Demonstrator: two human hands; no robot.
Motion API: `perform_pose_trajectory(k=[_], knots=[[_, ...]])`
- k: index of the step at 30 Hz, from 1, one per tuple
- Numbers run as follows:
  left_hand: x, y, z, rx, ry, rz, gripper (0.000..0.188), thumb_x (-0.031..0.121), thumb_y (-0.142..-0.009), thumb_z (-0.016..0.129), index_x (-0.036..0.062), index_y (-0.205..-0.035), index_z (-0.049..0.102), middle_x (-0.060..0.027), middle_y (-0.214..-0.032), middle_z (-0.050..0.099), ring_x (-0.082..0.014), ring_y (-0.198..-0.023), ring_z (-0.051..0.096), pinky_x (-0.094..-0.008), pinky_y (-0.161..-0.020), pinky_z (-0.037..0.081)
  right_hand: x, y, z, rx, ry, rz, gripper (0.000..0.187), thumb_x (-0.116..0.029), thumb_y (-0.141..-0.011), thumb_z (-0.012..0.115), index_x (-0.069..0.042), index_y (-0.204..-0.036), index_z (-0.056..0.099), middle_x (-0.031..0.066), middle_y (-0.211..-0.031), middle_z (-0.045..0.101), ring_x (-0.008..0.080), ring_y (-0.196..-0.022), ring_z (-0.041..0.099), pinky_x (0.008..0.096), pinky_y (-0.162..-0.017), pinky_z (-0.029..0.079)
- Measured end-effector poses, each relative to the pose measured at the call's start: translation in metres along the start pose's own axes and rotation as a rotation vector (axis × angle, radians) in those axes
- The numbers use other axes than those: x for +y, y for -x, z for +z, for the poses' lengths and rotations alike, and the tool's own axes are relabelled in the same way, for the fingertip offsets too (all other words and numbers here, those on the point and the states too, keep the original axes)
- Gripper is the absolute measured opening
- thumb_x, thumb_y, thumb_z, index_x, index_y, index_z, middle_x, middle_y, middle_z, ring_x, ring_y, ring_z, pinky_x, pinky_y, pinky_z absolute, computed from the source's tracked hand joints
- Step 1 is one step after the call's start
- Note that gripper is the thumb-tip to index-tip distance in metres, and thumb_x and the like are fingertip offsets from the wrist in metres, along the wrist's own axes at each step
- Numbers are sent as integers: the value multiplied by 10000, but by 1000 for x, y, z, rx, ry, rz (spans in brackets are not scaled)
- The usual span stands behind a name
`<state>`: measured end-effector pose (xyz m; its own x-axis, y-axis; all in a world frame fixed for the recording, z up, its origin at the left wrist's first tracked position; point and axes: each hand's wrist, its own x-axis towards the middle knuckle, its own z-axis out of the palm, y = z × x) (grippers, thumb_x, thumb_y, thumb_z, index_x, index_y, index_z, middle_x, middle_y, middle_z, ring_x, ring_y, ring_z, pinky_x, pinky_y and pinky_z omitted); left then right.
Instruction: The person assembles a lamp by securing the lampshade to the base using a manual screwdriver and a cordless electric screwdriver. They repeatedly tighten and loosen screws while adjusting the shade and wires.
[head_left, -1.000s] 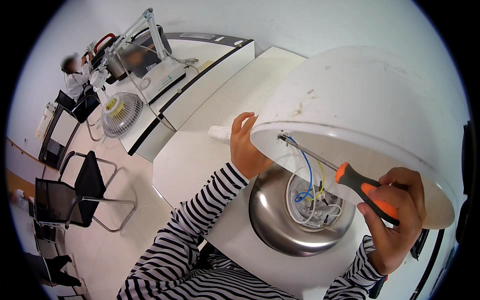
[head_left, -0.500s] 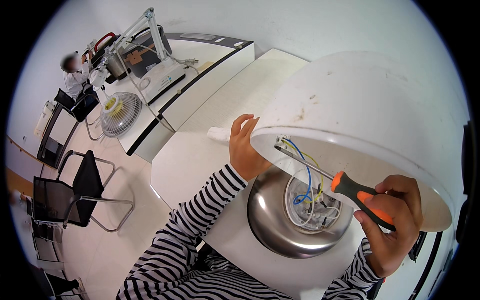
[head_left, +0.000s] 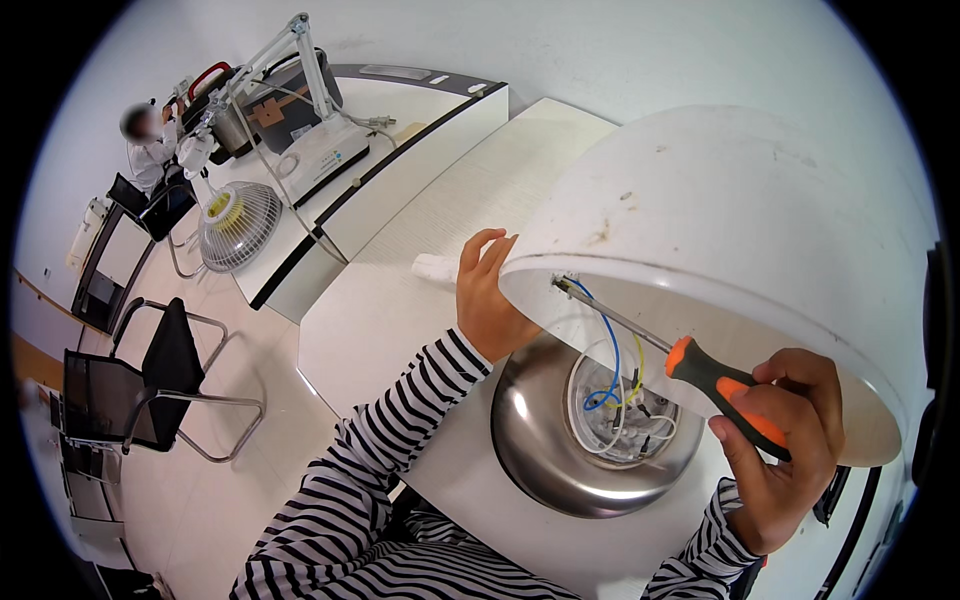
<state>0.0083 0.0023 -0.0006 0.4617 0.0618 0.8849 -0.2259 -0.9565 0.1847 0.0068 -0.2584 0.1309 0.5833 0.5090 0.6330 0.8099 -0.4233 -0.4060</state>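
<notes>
A large white plastic shell tilts up on its side, its open rim toward me. My left hand grips it at the left rim, some fingers hidden behind the edge. In my right hand is a screwdriver with a dark green and orange handle. Its tip meets a small terminal block inside the rim, where blue and yellow-green wires come out. These wires run down to the round center of a shiny steel base, which holds white wires and small connectors under the shell.
The shell and base rest on a white table. Behind it, left, a white bench carries a lamp with a wire guard, its white control box and a dark case. A black chair and a seated person are further left.
The screwdriver's tip has shifted slightly right and now sits against the terminal block. Both hands keep nearly the same hold, and the shell has hardly moved.
</notes>
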Motion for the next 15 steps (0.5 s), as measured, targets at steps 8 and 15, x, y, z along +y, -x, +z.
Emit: perform_pose_trajectory(k=[8,15], knots=[[-6,8,4,4,39,-56,346,247,-625,715,81,-915,626,-102,-971,566,-333,-999,457,-412,-867,381,3,1,1,14,73,-48,258,-79,-525,731,-34,-734,586,112,-849,522,191,-684,484,277,-585,374],[-4,5,0,-19,34,-43,340,239,-618,718,87,-909,629,-75,-955,583,-339,-1005,452,-409,-879,375,2,2,0,-10,135,-51,263,-77,-524,734,-30,-736,587,114,-849,528,198,-692,494,285,-592,385]])
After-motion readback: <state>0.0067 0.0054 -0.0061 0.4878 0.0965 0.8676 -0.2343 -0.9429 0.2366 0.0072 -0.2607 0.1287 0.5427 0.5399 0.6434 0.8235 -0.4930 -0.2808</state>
